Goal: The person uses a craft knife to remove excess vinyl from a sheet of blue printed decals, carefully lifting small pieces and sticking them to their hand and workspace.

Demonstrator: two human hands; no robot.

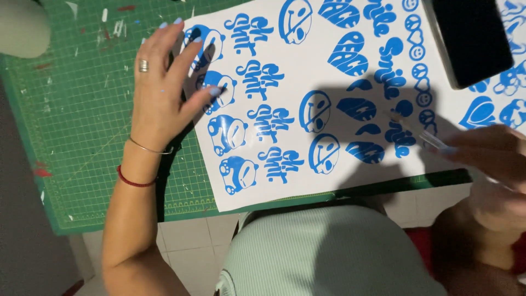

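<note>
1. Pressing flat on the left edge of the white sticker sheet [307,181], the left hand [159,93] lies with fingers spread wide and grips nothing.
2. The sheet rests on the green cutting mat [82,137], its near edge overhanging the mat slightly; blue cut designs cover it.
3. The right hand [487,153] is closed in a pinch around a thin clear-handled tool [419,134], tip touching a blue design near the sheet's right part.
4. Judgement: the sheet looks light, thin, floppy and glossy, likely to slide or crease; best held down at bare white margins.
5. A dark flat device [471,38] sits on the sheet's far corner.
</note>
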